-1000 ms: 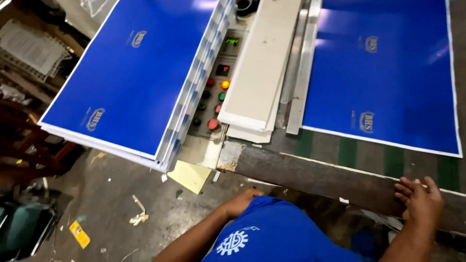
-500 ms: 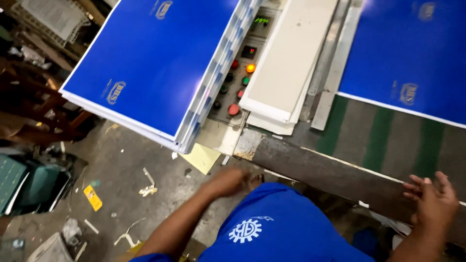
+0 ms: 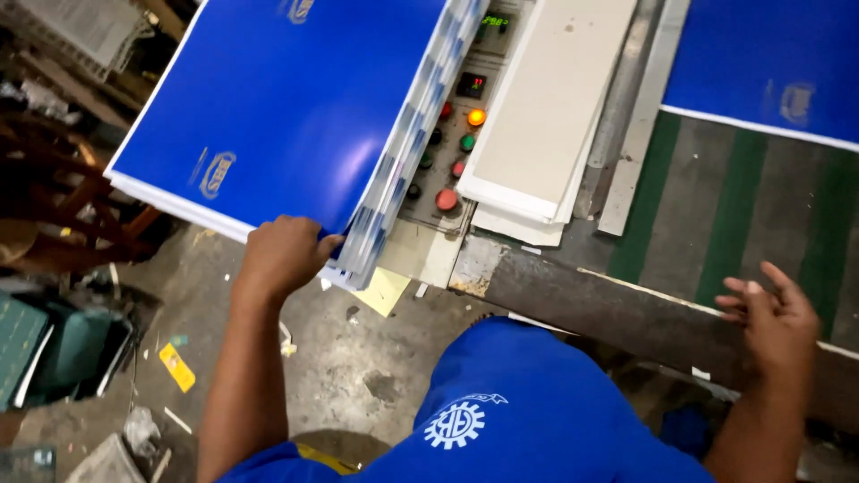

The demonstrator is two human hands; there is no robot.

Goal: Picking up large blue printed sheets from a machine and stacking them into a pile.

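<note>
Blue sheet stack (image 3: 286, 116) corner gripped by L hand (image 3: 282, 255), R hand (image 3: 777, 320) open, on belt (image 3: 716, 224)

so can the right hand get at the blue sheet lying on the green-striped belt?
Probably yes. The right hand hovers open at the belt's near edge, and bare green-striped belt is all that lies between it and the blue sheet.

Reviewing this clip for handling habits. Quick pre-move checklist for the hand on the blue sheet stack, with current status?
1. Left hand on the near corner of the blue sheet stack: ok.
2. Fingers around one sheet only: cannot tell, the edge is hidden under the hand.
3. Stack edges aligned: not ok, the right edge is fanned.
4. Right hand free, open over the striped belt: ok.
5. Control buttons uncovered: ok.
6. Floor free of scraps: not ok, litter lies about.
</note>
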